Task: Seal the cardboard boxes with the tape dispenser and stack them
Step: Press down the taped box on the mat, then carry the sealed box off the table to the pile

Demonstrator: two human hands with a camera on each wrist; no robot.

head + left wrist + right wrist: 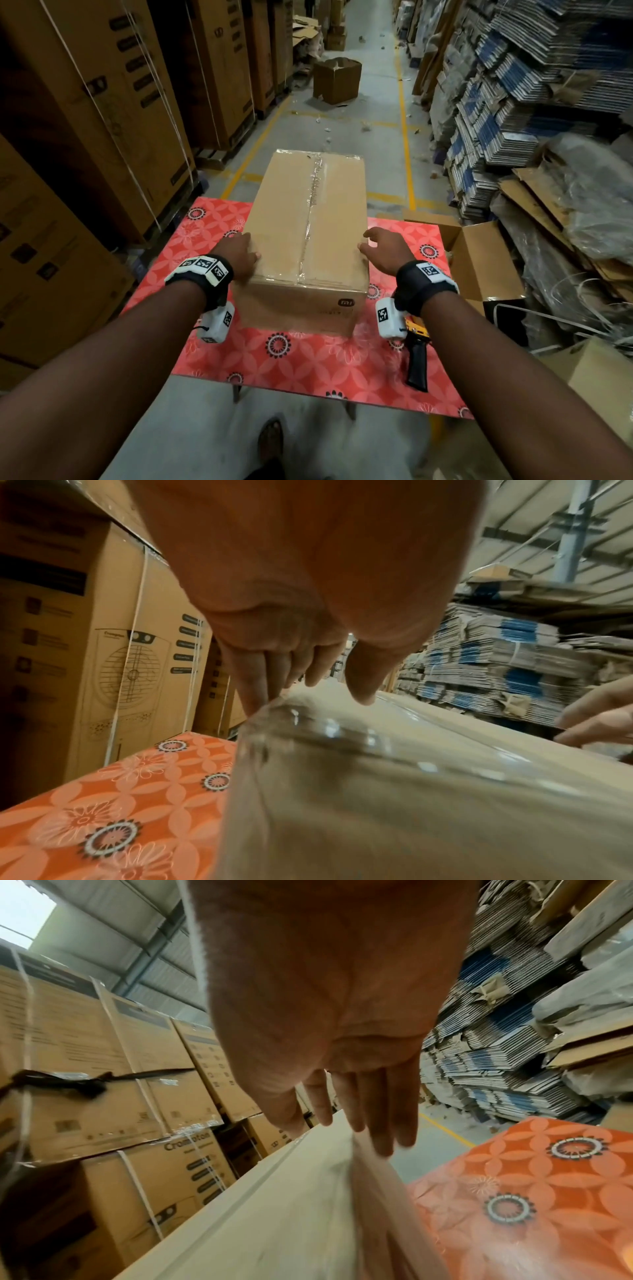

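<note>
A brown cardboard box [308, 222] lies lengthwise on the red flowered table [308, 359], with clear tape along its top seam. My left hand [239, 255] rests on its near left top edge, thumb on top and straight fingers [260, 683] along the side of the box [411, 804]. My right hand [383, 248] sits at the right top edge with its fingers [377, 1123] straight against the box [274, 1204]. The tape dispenser [416, 359], black handle and yellow body, lies on the table under my right forearm; neither hand holds it.
An open cardboard box [479, 260] stands just right of the table. Tall strapped cartons [102, 120] line the left. Stacks of flattened cartons [513, 102] and loose plastic fill the right. Another open box [337, 80] sits on the aisle floor ahead.
</note>
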